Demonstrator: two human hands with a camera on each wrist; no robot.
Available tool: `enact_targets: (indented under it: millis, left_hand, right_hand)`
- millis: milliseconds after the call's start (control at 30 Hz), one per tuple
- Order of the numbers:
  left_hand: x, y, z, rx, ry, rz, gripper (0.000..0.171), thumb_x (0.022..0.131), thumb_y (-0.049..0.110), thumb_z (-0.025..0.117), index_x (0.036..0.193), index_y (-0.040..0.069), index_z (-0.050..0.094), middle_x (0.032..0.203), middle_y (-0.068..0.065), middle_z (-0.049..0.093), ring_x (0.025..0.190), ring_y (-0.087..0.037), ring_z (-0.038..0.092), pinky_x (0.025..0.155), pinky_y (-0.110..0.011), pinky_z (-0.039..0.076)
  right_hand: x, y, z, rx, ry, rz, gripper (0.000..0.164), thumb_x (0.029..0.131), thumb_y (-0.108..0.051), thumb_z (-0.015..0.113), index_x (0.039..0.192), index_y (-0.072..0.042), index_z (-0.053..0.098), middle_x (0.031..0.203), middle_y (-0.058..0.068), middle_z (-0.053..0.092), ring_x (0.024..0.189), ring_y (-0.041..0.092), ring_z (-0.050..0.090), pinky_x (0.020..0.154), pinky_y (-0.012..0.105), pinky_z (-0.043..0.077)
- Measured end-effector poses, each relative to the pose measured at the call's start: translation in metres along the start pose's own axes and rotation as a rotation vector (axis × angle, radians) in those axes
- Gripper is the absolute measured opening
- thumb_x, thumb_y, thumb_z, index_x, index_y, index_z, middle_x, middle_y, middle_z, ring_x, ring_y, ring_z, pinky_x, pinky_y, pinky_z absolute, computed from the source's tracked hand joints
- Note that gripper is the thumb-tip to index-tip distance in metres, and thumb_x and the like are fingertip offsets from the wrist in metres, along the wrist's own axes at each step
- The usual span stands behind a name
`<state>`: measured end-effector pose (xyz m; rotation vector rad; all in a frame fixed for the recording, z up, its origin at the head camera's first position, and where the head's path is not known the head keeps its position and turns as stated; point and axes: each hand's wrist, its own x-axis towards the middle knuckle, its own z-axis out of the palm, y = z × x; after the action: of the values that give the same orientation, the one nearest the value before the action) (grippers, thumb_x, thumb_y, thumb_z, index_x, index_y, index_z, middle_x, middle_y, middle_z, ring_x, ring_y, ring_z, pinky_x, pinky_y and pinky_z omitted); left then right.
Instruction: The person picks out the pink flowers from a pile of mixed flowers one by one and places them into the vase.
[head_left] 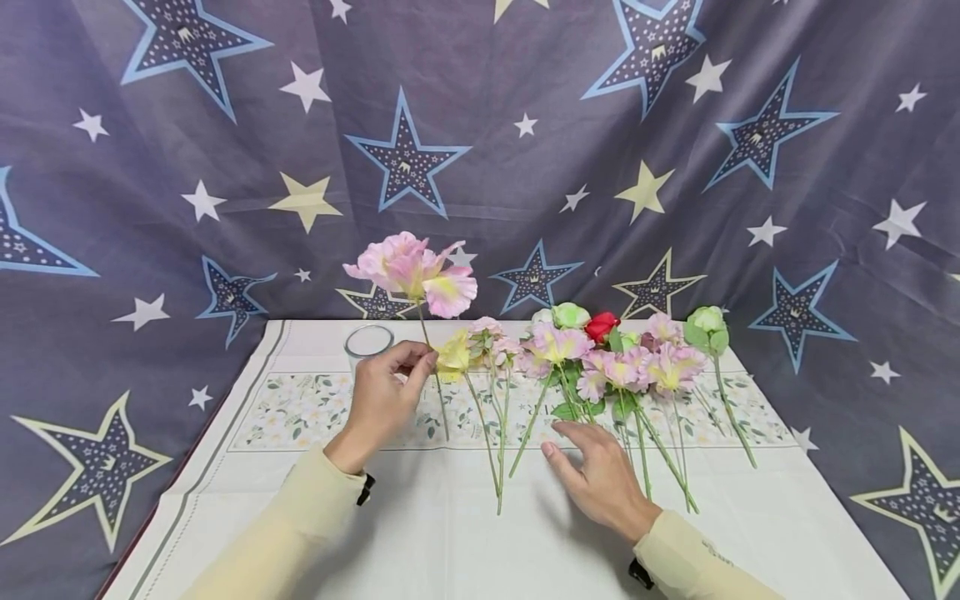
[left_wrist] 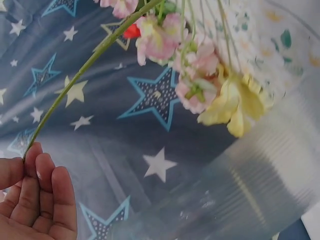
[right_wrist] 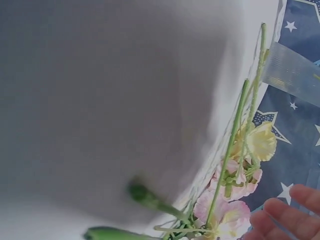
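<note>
My left hand (head_left: 382,400) pinches the thin green stem (left_wrist: 75,80) of a pink artificial flower (head_left: 408,271) between thumb and fingertips. The bloom stands upright above the hand, and the stem's lower end points down over the printed band. Just behind that hand is a clear ribbed vase (left_wrist: 240,185), its round rim (head_left: 369,325) showing in the head view. My right hand (head_left: 603,479) holds nothing; its fingers are relaxed, close to the stems of the flowers lying on the table. Nearest to it are pink-and-yellow flowers (head_left: 558,343).
A yellow flower (head_left: 454,354) and small pink blooms (head_left: 506,350) lie between the hands. Farther right are a red rose (head_left: 601,326) and pale green blooms (head_left: 707,319), stems toward me. The white tablecloth (head_left: 450,533) ends at a star-printed curtain (head_left: 480,117).
</note>
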<state>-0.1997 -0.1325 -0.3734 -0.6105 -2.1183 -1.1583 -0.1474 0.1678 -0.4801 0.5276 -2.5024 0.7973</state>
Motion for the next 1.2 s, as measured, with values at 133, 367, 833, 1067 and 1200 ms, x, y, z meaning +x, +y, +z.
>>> enact_targets:
  millis: [133,367,833,1067,1200]
  left_hand:
    - [0.009,0.001,-0.009,0.014,0.033,0.018,0.007,0.09,0.012,0.065,0.085,0.01,0.069,0.074,0.005,0.068,0.063,-0.007,0.059,0.051,-0.023,0.047]
    - [0.024,0.003,-0.025,0.043,0.098,0.043,0.007,0.089,0.012,0.066,0.084,0.01,0.069,0.073,0.004,0.068,0.064,-0.004,0.06,0.057,-0.02,0.049]
    - [0.049,0.017,-0.054,0.051,0.217,0.051,0.009,0.088,0.01,0.067,0.079,0.007,0.069,0.07,-0.001,0.068,0.058,-0.009,0.058,0.055,-0.015,0.043]
    - [0.067,0.048,-0.073,0.034,0.265,0.059,0.01,0.087,0.004,0.065,0.082,-0.003,0.068,0.071,-0.017,0.067,0.059,-0.009,0.059,0.059,-0.01,0.044]
    - [0.076,0.051,-0.081,0.041,0.302,0.064,0.011,0.088,0.005,0.064,0.083,-0.005,0.068,0.071,-0.017,0.067,0.06,-0.007,0.059,0.06,-0.011,0.044]
  right_hand:
    - [0.003,-0.004,-0.002,0.011,-0.003,-0.012,0.04,0.094,-0.047,0.053,0.122,-0.02,0.063,0.121,0.001,0.063,0.112,0.019,0.054,0.094,0.048,0.044]
    - [0.007,-0.011,-0.004,0.023,-0.031,-0.017,0.043,0.094,-0.05,0.052,0.126,-0.022,0.06,0.124,0.0,0.06,0.115,0.016,0.052,0.094,0.047,0.044]
    - [0.012,-0.012,-0.005,0.03,-0.024,-0.068,0.042,0.094,-0.048,0.052,0.125,-0.019,0.06,0.121,0.006,0.062,0.113,0.022,0.054,0.095,0.048,0.043]
    - [0.011,-0.014,-0.005,0.035,-0.029,-0.064,0.043,0.094,-0.048,0.053,0.125,-0.019,0.06,0.122,0.005,0.062,0.112,0.022,0.054,0.094,0.048,0.044]
    - [0.01,-0.014,-0.004,0.037,-0.03,-0.062,0.043,0.094,-0.048,0.052,0.126,-0.02,0.06,0.123,0.004,0.061,0.112,0.021,0.054,0.093,0.047,0.044]
